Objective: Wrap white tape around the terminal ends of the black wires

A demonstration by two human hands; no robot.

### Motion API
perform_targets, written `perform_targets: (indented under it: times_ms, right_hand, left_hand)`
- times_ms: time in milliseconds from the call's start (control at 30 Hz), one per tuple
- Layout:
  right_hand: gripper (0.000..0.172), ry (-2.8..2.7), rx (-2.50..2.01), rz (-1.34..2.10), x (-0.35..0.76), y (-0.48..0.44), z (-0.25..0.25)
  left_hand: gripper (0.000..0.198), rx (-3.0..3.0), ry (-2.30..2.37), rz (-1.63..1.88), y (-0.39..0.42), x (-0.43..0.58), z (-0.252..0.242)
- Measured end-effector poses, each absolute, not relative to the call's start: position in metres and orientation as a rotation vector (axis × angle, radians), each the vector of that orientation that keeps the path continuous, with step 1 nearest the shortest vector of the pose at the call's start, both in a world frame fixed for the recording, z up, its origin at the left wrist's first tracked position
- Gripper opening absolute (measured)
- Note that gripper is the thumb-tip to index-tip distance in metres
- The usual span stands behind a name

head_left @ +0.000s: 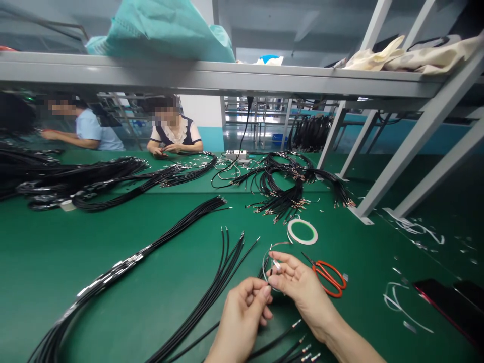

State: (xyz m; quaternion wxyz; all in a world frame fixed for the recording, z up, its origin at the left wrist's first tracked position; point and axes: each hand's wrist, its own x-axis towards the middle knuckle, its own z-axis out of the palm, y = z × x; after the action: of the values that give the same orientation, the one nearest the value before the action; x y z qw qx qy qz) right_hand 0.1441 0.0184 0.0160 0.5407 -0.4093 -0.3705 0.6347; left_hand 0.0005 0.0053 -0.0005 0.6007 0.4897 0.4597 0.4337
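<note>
My left hand (pixel 245 312) is closed in a pinch on a thin black cable, low in the middle of the view. Touching it at the fingertips, my right hand (pixel 297 282) is also closed, with a small clear-white piece and a thin pale strip (pixel 264 262) at its fingers. Loose black cables (pixel 204 297) with metal tips lie left of my hands. More cable ends (pixel 293 327) lie below them. Orange-handled scissors (pixel 330 278) rest just right of my right hand, and a white tape roll (pixel 302 232) with a green inside lies beyond it.
A long cable bundle (pixel 166 237) crosses the green table (pixel 30 272) at left. Coiled cables (pixel 282 186) and a power strip (pixel 236 155) lie farther back. Grey posts (pixel 416 131) and a phone (pixel 449 307) are at right. Two people sit across the table.
</note>
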Motion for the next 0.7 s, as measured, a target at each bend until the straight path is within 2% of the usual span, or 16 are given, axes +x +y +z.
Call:
perform_targets:
  times_ms: [100, 300, 567, 700]
  right_hand:
    - [0.057, -0.868, -0.998, 1.499, 0.147, 0.018, 0.02]
    - [0.047, -0.887, -0.985, 1.457, 0.147, 0.018, 0.022]
    - [0.055, -0.953, -0.912, 1.629, 0.153, 0.017, 0.023]
    - [0.052, -0.943, -0.951, 1.552, 0.155, 0.017, 0.027]
  left_hand:
    - [0.033, 1.112, 1.058, 0.997, 0.006, -0.001, 0.002]
    - [0.036, 1.079, 1.022, 0.956, 0.005, 0.0, 0.002]
    - [0.038, 1.076, 1.008, 0.911, 0.006, 0.0, 0.008]
    - [0.038, 1.055, 0.998, 0.902, 0.005, -0.001, 0.009]
